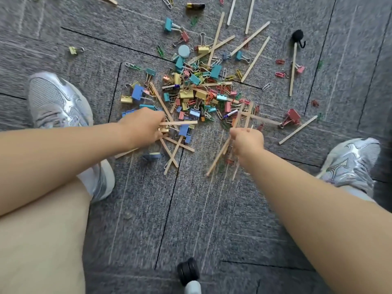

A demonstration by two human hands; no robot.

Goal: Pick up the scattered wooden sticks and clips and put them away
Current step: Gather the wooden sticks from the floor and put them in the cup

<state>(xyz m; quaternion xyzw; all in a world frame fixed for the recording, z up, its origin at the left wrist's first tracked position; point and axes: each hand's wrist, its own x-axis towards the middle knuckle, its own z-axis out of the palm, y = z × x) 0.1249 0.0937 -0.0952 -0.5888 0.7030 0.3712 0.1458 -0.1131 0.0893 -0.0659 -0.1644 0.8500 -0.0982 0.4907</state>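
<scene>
**Inspector:** Report the step in hand.

**Assessor:** Gathering, sticks first, in my judgement. The person sits over a grey carpet (201, 219), both arms reaching down. The left hand (142, 126) is at the near-left side of the heap of clips (191, 90), fingers curled round a wooden stick (180, 123) that juts out to the right. The right hand (247, 140) is closed on a bundle of sticks (218, 157) at the heap's near-right side. The bundle is blurred, so I cannot count it or tell how each finger lies.

**Inspector:** Where does the remaining material lie?

**Assessor:** Mid-carpet, between the two shoes: binder clips and paper clips piled together with sticks threaded through them. Loose sticks (255, 59) lie beyond the heap toward the carpet's far edge, and a red binder clip (292, 118) sits apart on the right. A battery (196, 5) lies at the far edge, and a chair castor (188, 270) stands at the near edge.

**Inspector:** Progress?

**Assessor:** Early. Most items are not yet collected, and no container is in view.

**Inspector:** What does the next move call for?

**Assessor:** Lifting the left hand's stick clear without dragging clips along, joining both handfuls, then locating a receptacle. The crossed sticks under the left hand will likely snag.
</scene>
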